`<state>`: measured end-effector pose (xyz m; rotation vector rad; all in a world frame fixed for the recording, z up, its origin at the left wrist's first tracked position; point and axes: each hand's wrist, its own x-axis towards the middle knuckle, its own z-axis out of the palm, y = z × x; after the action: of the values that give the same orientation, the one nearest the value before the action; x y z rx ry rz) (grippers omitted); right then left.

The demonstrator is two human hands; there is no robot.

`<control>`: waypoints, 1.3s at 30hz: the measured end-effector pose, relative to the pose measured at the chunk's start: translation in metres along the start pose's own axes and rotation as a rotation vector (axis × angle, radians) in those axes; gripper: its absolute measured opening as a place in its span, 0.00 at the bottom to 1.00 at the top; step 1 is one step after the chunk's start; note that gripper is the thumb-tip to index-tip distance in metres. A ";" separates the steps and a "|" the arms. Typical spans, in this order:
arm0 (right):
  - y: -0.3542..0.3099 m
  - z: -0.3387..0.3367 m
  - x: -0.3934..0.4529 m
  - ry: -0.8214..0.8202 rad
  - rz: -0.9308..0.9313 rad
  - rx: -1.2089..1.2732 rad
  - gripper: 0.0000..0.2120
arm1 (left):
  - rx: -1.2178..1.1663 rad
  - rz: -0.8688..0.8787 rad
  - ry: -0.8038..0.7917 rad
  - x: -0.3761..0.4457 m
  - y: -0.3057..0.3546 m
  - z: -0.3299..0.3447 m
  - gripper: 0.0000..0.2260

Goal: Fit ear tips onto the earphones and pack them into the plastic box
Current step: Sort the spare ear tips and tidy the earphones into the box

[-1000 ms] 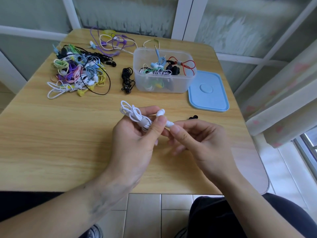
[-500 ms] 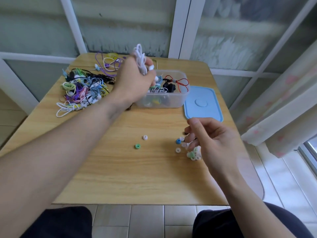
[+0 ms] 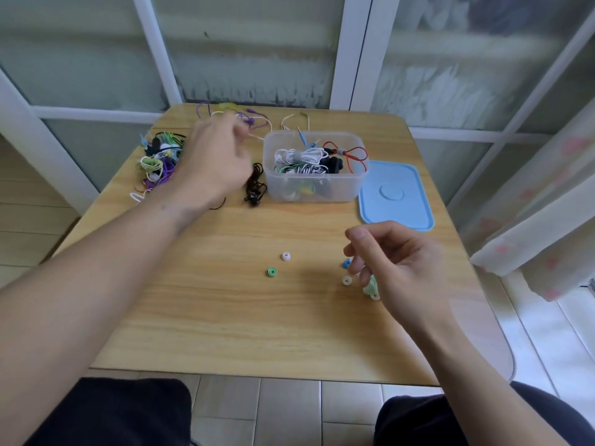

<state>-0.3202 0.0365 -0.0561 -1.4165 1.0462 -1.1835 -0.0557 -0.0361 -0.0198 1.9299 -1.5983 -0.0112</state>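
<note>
Nearest you, your right hand (image 3: 396,265) hovers low over the wooden table (image 3: 199,304) with fingers loosely curled, holding nothing you can see. Beside its fingertips lie loose ear tips (image 3: 346,280) — white, blue and pale green — with a green ear tip (image 3: 272,272) and a white ear tip (image 3: 285,256) apart to the left on bare wood. No writing is readable anywhere. Farther on, the clear plastic box (image 3: 314,188) stands open, with bundled earphones (image 3: 299,157) inside; its blue lid (image 3: 394,196) lies flat just to the right. Your left hand (image 3: 219,159) is over the tangled earphone pile (image 3: 159,159) — blurred, so its grip cannot be told. Frosted window panels rise behind the far edge.
</note>
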 end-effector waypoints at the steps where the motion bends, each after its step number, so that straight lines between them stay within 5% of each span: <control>1: 0.001 0.002 0.000 -0.014 -0.009 -0.007 0.07 | 0.099 -0.057 -0.065 -0.006 -0.015 -0.001 0.18; 4: 0.005 0.007 -0.002 -0.064 -0.034 -0.048 0.07 | 0.328 -0.094 -0.275 -0.024 -0.040 0.004 0.27; 8: 0.007 0.013 -0.003 -0.096 -0.042 -0.055 0.07 | 0.392 0.123 -0.182 -0.030 -0.037 0.024 0.27; 15: 0.009 0.012 -0.001 -0.109 -0.057 -0.059 0.07 | 0.340 0.087 -0.054 -0.027 -0.026 0.041 0.12; 20: 0.006 0.007 -0.004 -0.141 -0.108 -0.037 0.07 | 0.009 0.041 0.071 -0.042 -0.024 0.014 0.08; 26: 0.007 0.009 -0.006 -0.173 -0.151 -0.033 0.07 | -0.728 -0.159 0.046 -0.064 0.000 -0.032 0.04; 30: 0.009 0.014 -0.008 -0.195 -0.166 -0.047 0.06 | -1.328 -0.268 -0.237 -0.080 0.026 -0.042 0.16; 33: 0.010 0.016 -0.009 -0.192 -0.168 -0.018 0.04 | -1.353 -0.333 -0.514 -0.101 0.040 -0.030 0.16; 39: 0.011 0.016 -0.007 -0.266 -0.118 0.094 0.16 | -1.247 -0.232 -0.735 -0.133 0.041 -0.010 0.15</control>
<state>-0.3058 0.0440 -0.0690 -1.5293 0.7225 -1.0769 -0.1240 0.0835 -0.0425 1.0623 -1.1781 -1.5521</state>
